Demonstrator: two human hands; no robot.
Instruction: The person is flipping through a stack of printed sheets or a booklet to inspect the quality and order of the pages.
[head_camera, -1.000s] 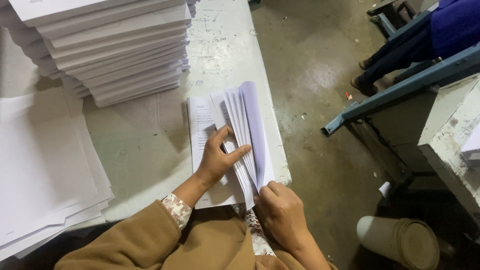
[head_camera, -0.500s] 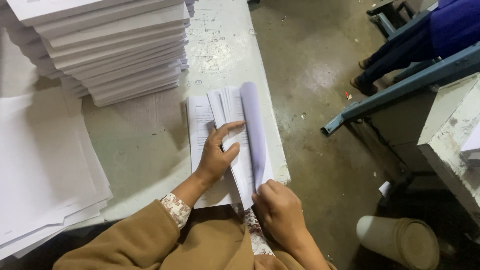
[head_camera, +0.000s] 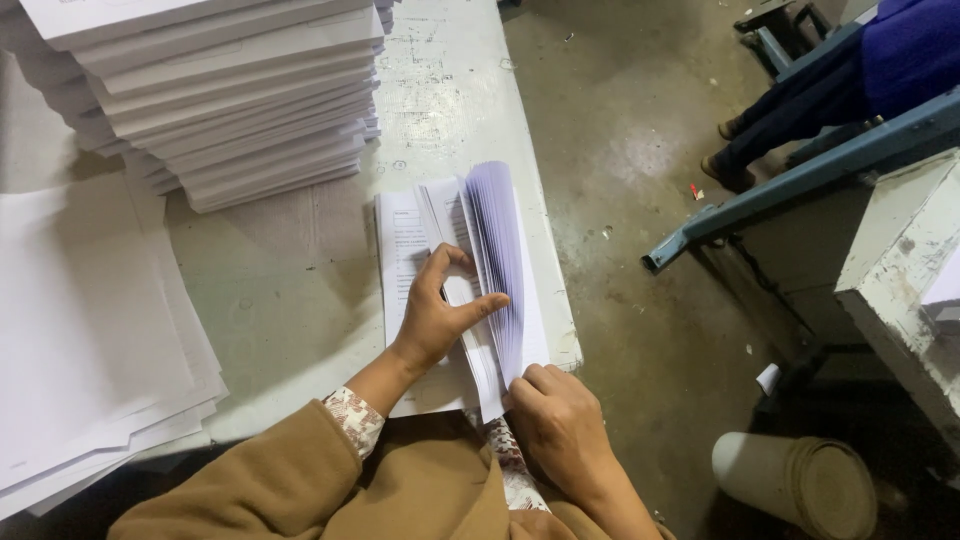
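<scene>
Your landmark is the booklet of printed sheets (head_camera: 440, 290), lying on the white worktable (head_camera: 300, 300) close to its right-hand edge and just in front of your body. Your left hand (head_camera: 437, 318) lies flat on the booklet's left half, fingers curled loosely, thumb stretched out to the right and pressing against the foot of the fanned pages (head_camera: 497, 262) (half open, pinning rather than gripping). Your right hand (head_camera: 560, 420) sits at the booklet's near right corner, knuckles up, fingers bent down onto the page edges; whether it pinches a sheet or only pushes against the edges cannot be told, as the fingertips are hidden under the hand. The fanned pages stand up in an arc from the booklet's middle, bending toward its right side. Beyond the booklet, up and to its left, stands a tall stack of white paper bundles (head_camera: 220, 90). Well to the booklet's left lie loose white sheets (head_camera: 90, 330) in a low spread pile. Right of the booklet, off the table, are bare concrete floor (head_camera: 620, 150), a blue metal frame (head_camera: 800, 180), and nearer you a pale roll with a brown end (head_camera: 800, 482). Brown sleeves (head_camera: 250, 480) cover both your forearms.
</scene>
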